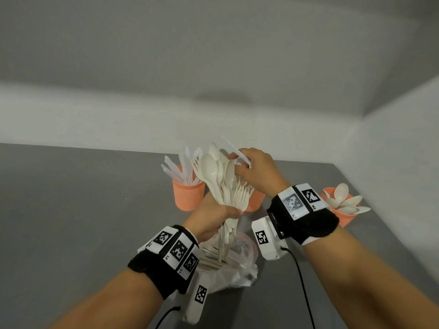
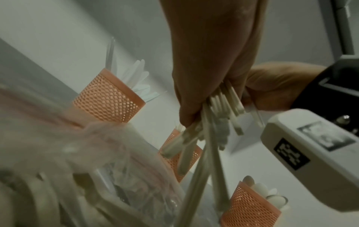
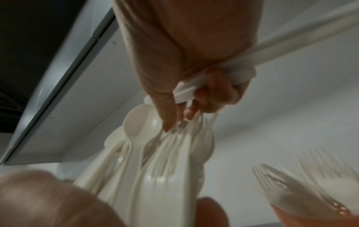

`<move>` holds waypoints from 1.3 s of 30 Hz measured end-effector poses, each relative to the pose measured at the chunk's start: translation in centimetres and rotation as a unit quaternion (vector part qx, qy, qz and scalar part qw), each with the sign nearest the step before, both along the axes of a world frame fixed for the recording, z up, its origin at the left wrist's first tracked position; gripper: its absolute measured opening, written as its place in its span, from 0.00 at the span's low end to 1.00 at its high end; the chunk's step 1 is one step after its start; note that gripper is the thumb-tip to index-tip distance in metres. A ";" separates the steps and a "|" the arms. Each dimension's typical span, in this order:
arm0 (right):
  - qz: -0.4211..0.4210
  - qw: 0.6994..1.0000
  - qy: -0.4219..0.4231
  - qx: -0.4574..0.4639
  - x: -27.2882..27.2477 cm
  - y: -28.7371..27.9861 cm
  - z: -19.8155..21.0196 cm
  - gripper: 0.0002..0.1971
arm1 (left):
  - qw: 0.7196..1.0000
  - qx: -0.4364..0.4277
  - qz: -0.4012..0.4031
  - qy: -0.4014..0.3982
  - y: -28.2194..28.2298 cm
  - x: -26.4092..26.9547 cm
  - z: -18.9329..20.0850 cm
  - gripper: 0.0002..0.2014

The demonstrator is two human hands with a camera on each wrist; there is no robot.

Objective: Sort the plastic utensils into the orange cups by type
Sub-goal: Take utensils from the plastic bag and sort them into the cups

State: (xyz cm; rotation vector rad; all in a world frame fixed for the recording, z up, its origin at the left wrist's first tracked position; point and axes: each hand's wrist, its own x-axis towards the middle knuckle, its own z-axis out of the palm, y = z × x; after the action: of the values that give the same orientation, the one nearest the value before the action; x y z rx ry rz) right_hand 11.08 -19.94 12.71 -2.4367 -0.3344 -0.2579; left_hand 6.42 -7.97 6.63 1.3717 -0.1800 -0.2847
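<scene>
Head view: mid-sort, left hand [image 1: 215, 216] clamped round the handles of a mixed bundle of spoons and forks [image 1: 222, 184], held upright above the clear plastic bag [image 1: 240, 274] on the grey table [image 1: 71, 198]. Right hand [image 1: 257, 169] up at the heads of the bundle, gripping a white knife [image 1: 234, 149] across the palm while thumb and forefinger pick among the fork tines. Knife cup [image 1: 188, 195] behind on the left, bristling with knives; fork cup [image 1: 255, 200] mostly hidden behind the bundle; spoon cup [image 1: 342, 211] off to the right, heaped with spoons

Left wrist view: fingers [image 2: 194, 98] curled tight on the handle ends, stems fanning down toward the bag, all three mesh cups in a row beyond

Right wrist view: knife handle [image 3: 194, 89] pinned under the curled fingers, forefinger and thumb closing on fork tines [image 3: 186, 138] in the bundle, more forks standing in the cup at lower right; blurred, so exact contact hard to call

Likely step: pulling out same-type pieces. Next move calls for drawing the fork free without dragging spoons along, then carrying the knife across to the left-hand cup, not the nearer one
</scene>
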 end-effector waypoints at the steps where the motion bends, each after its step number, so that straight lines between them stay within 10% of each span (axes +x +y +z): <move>1: 0.002 1.000 0.005 -0.009 0.1 -0.2 0.1 0.12 | 1.000 0.002 0.001 -0.005 -0.1 0.0 -0.1 0.23; 28: 0.017 0.990 0.083 0.110 1.1 0.7 1.2 0.10 | 0.994 0.053 0.057 -0.072 1.2 1.6 -0.4 0.22; 39: -0.073 0.951 -0.030 0.300 4.0 1.2 2.8 0.13 | 0.999 -0.002 0.041 0.032 4.4 2.1 -2.1 0.24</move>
State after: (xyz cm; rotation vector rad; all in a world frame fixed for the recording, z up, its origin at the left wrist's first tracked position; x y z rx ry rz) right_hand 15.04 -18.70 15.49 -1.8534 -0.0781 -0.4306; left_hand 8.53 -3.55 4.54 1.3607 -0.0704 -0.2592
